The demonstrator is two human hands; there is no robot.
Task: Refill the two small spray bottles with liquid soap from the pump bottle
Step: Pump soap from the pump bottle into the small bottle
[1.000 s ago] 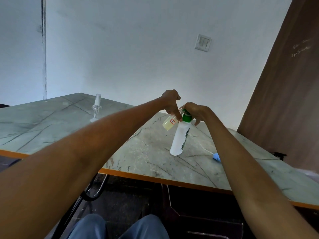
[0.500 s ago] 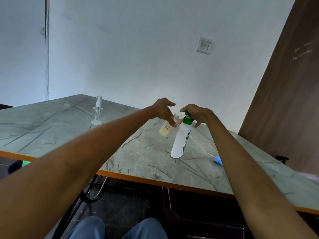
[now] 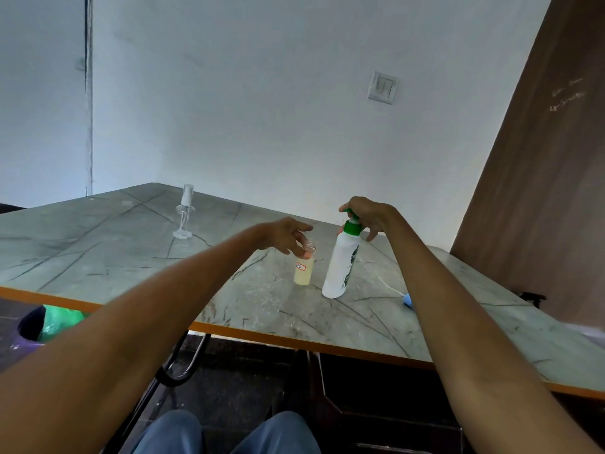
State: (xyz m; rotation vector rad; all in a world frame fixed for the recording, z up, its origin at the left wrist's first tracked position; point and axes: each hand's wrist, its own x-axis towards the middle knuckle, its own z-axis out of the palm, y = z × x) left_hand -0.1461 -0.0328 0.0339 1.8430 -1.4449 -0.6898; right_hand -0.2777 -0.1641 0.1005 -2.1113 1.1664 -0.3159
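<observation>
A small clear spray bottle without its cap, part full of pale yellow soap, stands upright on the marble table. My left hand pinches its neck with the fingertips. Just to its right stands the white pump bottle with a green pump head. My right hand curls over that pump head and grips it. A second small spray bottle, clear and capped with a white sprayer, stands far back on the left, away from both hands.
A blue sprayer head with a white tube lies on the table right of the pump bottle, partly behind my right arm. The orange table edge runs in front. A green-lined bin sits low left; a brown door stands on the right.
My left hand has lowered the open small bottle from the pump nozzle, where it was tilted, and it now stands upright on the table. My right hand stays on the pump head.
</observation>
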